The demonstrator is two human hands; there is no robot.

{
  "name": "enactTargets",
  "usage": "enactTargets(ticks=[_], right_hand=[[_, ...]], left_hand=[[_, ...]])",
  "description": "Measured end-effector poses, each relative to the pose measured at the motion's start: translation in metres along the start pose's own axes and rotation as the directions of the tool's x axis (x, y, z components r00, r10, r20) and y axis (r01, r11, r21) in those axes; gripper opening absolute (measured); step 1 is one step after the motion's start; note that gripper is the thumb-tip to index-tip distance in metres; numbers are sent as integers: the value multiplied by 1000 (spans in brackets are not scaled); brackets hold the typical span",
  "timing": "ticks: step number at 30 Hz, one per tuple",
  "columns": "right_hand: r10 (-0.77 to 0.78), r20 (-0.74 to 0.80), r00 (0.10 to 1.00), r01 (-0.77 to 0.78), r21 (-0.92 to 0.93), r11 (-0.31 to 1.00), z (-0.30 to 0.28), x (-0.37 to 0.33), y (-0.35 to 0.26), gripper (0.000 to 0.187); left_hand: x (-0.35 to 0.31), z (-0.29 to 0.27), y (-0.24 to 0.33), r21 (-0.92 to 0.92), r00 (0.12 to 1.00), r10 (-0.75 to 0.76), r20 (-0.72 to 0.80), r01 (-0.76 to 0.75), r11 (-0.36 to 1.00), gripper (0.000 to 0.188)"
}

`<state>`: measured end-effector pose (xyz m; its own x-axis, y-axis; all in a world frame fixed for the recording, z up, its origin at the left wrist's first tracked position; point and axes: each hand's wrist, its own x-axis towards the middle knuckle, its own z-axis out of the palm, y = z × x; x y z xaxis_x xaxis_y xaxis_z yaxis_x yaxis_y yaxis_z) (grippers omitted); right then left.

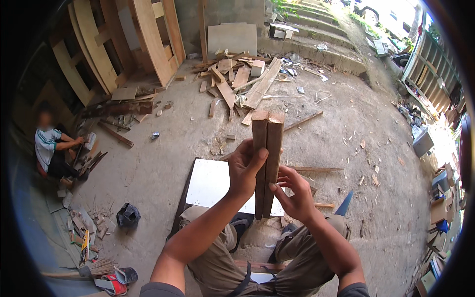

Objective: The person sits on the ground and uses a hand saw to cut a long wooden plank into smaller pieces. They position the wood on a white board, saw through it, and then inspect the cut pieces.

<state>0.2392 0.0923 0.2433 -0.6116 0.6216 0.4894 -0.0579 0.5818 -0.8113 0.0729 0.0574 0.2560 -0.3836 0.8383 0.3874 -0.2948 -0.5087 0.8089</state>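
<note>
Two brown wooden battens, a left one (259, 136) and a right one (274, 143), stand upright side by side in front of me, with a thin dark gap between them. Their top ends look about level. My left hand (245, 171) is closed round the left batten, its thumb lying across the front. Lower down, my right hand (298, 194) grips the right batten from its side, with the thumb on the near face. Behind and below them, a white board (210, 180) lies on the ground before my feet, partly hidden by my arms and the wood.
A heap of wood offcuts (240, 79) lies ahead near concrete steps (316, 37). At the left, a person (52, 143) sits handling wood. A black bag (128, 216) and shoes (116, 283) are lower left. A blue pointed blade (344, 203) rests by my right knee.
</note>
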Motion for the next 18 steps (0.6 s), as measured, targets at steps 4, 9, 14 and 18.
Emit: enactTargets(ticks=[4, 9, 14, 18], right_hand=[[-30, 13, 999, 30, -18, 999, 0, -1, 0, 45], [5, -2, 1000, -5, -1, 1000, 4, -1, 3, 41], [189, -49, 981, -185, 66, 980, 7, 1, 3, 38], [205, -91, 975, -202, 36, 979, 8, 1, 3, 36]], left_hand=[[-1, 2, 4, -55, 999, -8, 32, 10, 998, 48], [4, 11, 2, -48, 1000, 23, 2, -23, 999, 49], [15, 11, 13, 45, 971, -101, -217, 113, 993, 39], [17, -9, 5, 273, 966, -109, -233, 173, 946, 38]])
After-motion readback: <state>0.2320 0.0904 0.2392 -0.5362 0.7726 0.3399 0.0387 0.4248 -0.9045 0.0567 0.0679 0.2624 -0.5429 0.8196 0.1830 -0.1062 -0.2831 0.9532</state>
